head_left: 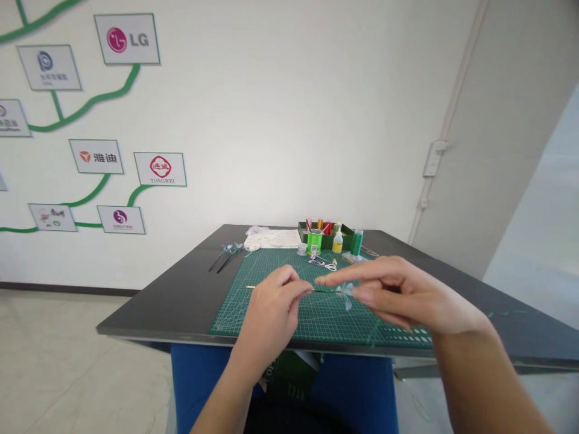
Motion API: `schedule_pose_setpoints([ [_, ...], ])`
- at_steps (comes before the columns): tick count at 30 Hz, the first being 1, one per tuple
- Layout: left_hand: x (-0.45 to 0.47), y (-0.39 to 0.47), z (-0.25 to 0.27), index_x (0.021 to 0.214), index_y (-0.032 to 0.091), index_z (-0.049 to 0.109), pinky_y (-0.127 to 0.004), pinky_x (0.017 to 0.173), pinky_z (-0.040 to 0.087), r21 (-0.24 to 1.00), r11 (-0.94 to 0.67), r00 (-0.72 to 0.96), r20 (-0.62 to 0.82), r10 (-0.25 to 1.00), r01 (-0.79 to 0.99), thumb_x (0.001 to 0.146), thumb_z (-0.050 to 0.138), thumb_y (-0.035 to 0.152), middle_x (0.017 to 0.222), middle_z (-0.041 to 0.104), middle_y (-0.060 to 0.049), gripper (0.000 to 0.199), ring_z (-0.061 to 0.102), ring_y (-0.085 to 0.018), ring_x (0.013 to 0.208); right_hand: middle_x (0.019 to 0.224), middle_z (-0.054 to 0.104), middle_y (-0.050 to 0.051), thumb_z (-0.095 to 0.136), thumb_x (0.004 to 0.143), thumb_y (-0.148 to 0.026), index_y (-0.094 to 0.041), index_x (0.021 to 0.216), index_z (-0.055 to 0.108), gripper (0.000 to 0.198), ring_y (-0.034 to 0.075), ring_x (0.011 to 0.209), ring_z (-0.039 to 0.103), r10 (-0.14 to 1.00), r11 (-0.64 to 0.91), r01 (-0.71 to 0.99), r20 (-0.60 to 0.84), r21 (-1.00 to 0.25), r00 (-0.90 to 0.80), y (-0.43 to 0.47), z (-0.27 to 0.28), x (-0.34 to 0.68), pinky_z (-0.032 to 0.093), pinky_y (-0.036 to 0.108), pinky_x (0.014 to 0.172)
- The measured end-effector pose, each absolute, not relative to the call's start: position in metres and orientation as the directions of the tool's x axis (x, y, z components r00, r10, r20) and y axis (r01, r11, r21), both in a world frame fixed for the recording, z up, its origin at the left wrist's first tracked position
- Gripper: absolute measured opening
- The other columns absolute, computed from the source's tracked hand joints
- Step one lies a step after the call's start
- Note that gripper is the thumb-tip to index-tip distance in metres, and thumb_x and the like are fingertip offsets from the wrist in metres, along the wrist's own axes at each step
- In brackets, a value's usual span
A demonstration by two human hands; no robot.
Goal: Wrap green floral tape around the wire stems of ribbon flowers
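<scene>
Green box point(347, 242) w/ spools point(328, 228); flower point(345, 290) pale blue, thin stem point(322, 291) pinched in L hand point(277, 301); R hand point(402, 295) alongside, can't tell if gripping.

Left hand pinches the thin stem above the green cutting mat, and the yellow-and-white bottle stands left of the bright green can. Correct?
Not quite: in the head view, the yellow-and-white bottle stands to the right of the bright green can. The left hand does pinch the thin stem above the green cutting mat.
</scene>
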State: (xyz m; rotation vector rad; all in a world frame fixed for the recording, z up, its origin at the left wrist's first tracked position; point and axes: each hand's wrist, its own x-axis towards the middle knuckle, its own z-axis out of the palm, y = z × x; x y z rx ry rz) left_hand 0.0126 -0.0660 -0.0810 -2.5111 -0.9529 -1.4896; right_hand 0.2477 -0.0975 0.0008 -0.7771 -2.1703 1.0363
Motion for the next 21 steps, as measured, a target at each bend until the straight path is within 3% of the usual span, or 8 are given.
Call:
schedule_pose_setpoints([
  [4, 0.012, -0.065, -0.081, 0.094, 0.017, 0.079, -0.026, 0.065, 0.044, 0.227, -0.837, 0.352, 0.829, 0.434, 0.497, 0.101, 0.06, 0.003, 0.085, 0.065, -0.003, 0.025, 0.063, -0.016, 0.073, 0.043, 0.038, -0.01, 0.062, 0.107, -0.047, -0.016, 0.147, 0.072, 0.051, 0.007, 0.037, 0.029, 0.703, 0.581, 0.293, 0.287, -0.76, -0.65, -0.074, 0.02, 0.25, 0.019, 0.022, 0.038],
  [9, 0.011, -0.066, -0.08, 0.093, 0.017, 0.079, -0.025, 0.066, 0.047, 0.226, -0.867, 0.337, 0.854, 0.396, 0.445, 0.102, 0.06, 0.004, 0.084, 0.067, -0.003, 0.025, 0.065, -0.016, 0.074, 0.043, 0.039, -0.011, 0.062, 0.107, -0.042, -0.008, 0.15, 0.066, 0.055, 0.007, 0.038, 0.028, 0.721, 0.546, 0.324, 0.236, -0.773, -0.651, -0.039, 0.022, 0.251, 0.02, 0.021, 0.039],
  [15, 0.008, -0.064, -0.079, 0.091, 0.016, 0.079, -0.024, 0.063, 0.045, 0.233, -0.861, 0.268, 0.885, 0.38, 0.452, 0.102, 0.061, 0.005, 0.081, 0.065, -0.002, 0.024, 0.063, -0.015, 0.07, 0.041, 0.039, -0.012, 0.062, 0.103, -0.043, -0.008, 0.146, 0.069, 0.055, 0.007, 0.037, 0.028, 0.766, 0.473, 0.383, 0.156, -0.793, -0.624, -0.013, -0.009, 0.249, 0.019, 0.02, 0.039],
  [21, 0.003, -0.057, -0.08, 0.09, 0.017, 0.08, -0.024, 0.066, 0.048, 0.328, -0.834, 0.144, 0.892, 0.428, 0.443, 0.099, 0.065, 0.004, 0.082, 0.069, -0.002, 0.022, 0.066, -0.014, 0.071, 0.04, 0.04, -0.013, 0.061, 0.102, -0.046, -0.007, 0.143, 0.07, 0.057, 0.007, 0.035, 0.026, 0.772, 0.373, 0.349, 0.079, -0.86, -0.63, -0.013, -0.055, 0.243, 0.022, 0.019, 0.039],
])
